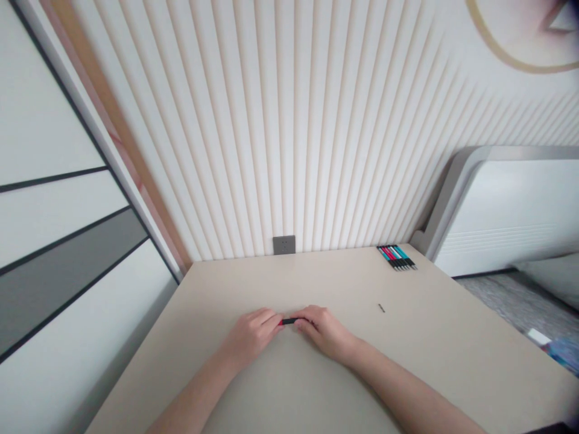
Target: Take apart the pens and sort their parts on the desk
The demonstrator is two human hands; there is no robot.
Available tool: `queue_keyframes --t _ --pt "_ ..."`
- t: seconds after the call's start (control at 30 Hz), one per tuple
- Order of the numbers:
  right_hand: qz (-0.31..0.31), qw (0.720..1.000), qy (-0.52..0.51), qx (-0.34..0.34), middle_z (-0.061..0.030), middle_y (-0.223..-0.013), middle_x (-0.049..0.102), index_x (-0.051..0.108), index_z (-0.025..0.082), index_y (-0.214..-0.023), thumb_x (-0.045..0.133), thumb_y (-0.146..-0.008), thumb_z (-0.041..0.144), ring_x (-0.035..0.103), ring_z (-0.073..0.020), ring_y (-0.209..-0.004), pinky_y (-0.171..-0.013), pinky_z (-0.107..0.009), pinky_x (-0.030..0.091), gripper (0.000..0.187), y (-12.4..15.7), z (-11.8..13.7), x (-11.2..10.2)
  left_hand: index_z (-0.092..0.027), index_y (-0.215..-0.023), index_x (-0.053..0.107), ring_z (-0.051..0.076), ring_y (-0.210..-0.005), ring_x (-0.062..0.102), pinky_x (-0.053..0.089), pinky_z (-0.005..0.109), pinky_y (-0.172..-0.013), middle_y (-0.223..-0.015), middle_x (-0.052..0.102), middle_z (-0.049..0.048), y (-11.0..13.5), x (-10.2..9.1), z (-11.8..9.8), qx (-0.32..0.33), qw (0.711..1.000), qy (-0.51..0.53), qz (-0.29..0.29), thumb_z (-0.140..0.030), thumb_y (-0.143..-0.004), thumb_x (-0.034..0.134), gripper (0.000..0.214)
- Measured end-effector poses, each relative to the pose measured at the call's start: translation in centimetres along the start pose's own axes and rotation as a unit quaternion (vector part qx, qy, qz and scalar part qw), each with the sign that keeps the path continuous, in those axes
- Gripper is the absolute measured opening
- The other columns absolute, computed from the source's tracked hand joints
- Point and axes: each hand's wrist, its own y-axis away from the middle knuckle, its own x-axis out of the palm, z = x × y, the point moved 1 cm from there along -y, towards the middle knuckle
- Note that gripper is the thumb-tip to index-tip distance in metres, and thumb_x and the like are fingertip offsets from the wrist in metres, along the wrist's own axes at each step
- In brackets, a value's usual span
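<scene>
A pen [288, 322] with a red barrel and a black grip lies crosswise between my two hands, just above the table [280, 374]. My left hand [256, 333] is closed around its red end. The fingers of my right hand [323, 330] pinch its black end, and the tip there is hidden by them. To the right of my right hand, a small dark thin piece [382, 308] lies on the table; it is too small to name for sure.
Several pens [397, 258] in blue, red and white with black grips lie side by side at the back right corner. A dark socket [284, 245] sits on the ribbed wall behind the table. A bed's headboard [506, 211] stands right, a white cabinet [81, 337] left.
</scene>
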Motion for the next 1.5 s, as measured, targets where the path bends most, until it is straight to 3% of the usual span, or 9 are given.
queue_keyframes --t 0.2,0.4,0.57,0.67,1.0,1.17,1.33,1.4,1.5 --pt "-0.064 0.995 0.002 0.074 -0.0015 -0.076 0.067 0.069 0.018 -0.094 0.045 -0.094 0.025 0.055 -0.0133 -0.065 -0.062 -0.024 0.041 0.025 -0.2 -0.7 -0.6 -0.019 -0.113 0.06 0.019 -0.088 0.064 0.053 0.03 -0.078 -0.095 0.067 0.0047 0.2 -0.4 1.0 -0.05 0.998 0.024 -0.032 -0.02 -0.095 0.049 0.021" --pt "-0.026 0.993 -0.071 0.094 0.0004 -0.075 0.064 0.069 0.019 -0.101 0.046 -0.095 0.032 0.049 -0.011 -0.062 -0.057 -0.021 0.036 0.028 0.0 -1.0 -0.9 -0.02 -0.106 0.064 0.017 -0.084 0.065 0.054 0.026 -0.073 -0.09 0.068 0.003 0.6 -0.9 1.8 -0.049 0.998 0.046 -0.017 -0.01 -0.089 0.048 0.025" --pt "-0.024 0.993 -0.045 0.102 0.0023 -0.061 0.056 0.067 0.017 -0.081 0.041 -0.097 0.036 0.043 -0.0099 -0.054 -0.053 -0.022 0.032 0.036 -0.1 -1.2 -0.7 -0.022 -0.119 0.06 0.017 -0.086 0.067 0.055 0.026 -0.074 -0.095 0.07 0.004 0.6 -0.6 1.9 -0.029 0.997 0.067 -0.024 -0.021 -0.094 0.047 0.027" --pt "-0.034 0.993 -0.007 0.115 0.0033 -0.055 0.051 0.063 0.017 -0.071 0.04 -0.097 0.036 0.041 -0.0097 -0.05 -0.051 -0.022 0.03 0.039 -0.2 -1.6 -0.7 -0.022 -0.112 0.061 0.017 -0.083 0.066 0.054 0.027 -0.073 -0.093 0.07 0.0037 0.5 -0.6 1.6 -0.035 0.995 0.089 -0.027 -0.031 -0.097 0.047 0.022" --pt "-0.072 0.995 0.068 0.026 -0.0052 -0.088 0.068 0.068 0.021 -0.096 0.048 -0.094 0.026 0.06 -0.0172 -0.083 -0.077 -0.027 0.045 0.021 -0.1 -0.3 -1.2 -0.019 -0.071 0.06 0.012 -0.061 0.059 0.046 0.021 -0.061 -0.063 0.061 -0.0009 0.2 -1.2 0.6 -0.09 0.98 0.176 -0.011 -0.029 -0.099 0.039 0.036" --pt "-0.059 0.996 0.057 0.035 -0.0077 -0.1 0.068 0.065 0.02 -0.113 0.055 -0.092 0.03 0.061 -0.0194 -0.092 -0.084 -0.031 0.046 0.025 0.0 -0.1 -0.9 -0.02 -0.095 0.065 0.014 -0.076 0.065 0.05 0.022 -0.068 -0.083 0.07 0.002 0.4 -0.8 1.1 -0.08 0.984 0.159 -0.019 -0.027 -0.097 0.043 0.024" --pt "-0.036 0.995 0.059 0.073 -0.0033 -0.079 0.067 0.067 0.019 -0.086 0.046 -0.095 0.029 0.059 -0.0159 -0.074 -0.07 -0.027 0.044 0.025 -0.1 -0.8 -0.4 -0.021 -0.102 0.065 0.016 -0.082 0.066 0.052 0.025 -0.072 -0.09 0.071 0.0035 0.4 -0.7 0.9 -0.053 0.987 0.155 0.008 -0.028 -0.099 0.042 0.024" --pt "-0.049 0.995 0.042 0.075 -0.002 -0.084 0.066 0.065 0.019 -0.092 0.058 -0.088 0.028 0.057 -0.015 -0.074 -0.067 -0.025 0.043 0.012 0.0 -0.8 -0.4 -0.02 -0.102 0.065 0.016 -0.083 0.066 0.052 0.025 -0.072 -0.09 0.071 0.0038 0.4 -0.8 0.8 -0.058 0.987 0.153 0.001 -0.028 -0.099 0.042 0.024" --pt "-0.045 0.997 0.019 0.065 -0.0022 -0.087 0.066 0.064 0.019 -0.103 0.055 -0.09 0.03 0.056 -0.0141 -0.072 -0.067 -0.025 0.043 0.019 0.1 -0.5 -0.5 -0.021 -0.101 0.065 0.016 -0.083 0.066 0.052 0.025 -0.073 -0.09 0.071 0.0031 0.4 -0.8 0.8 -0.07 0.987 0.147 -0.007 -0.028 -0.098 0.043 0.023"
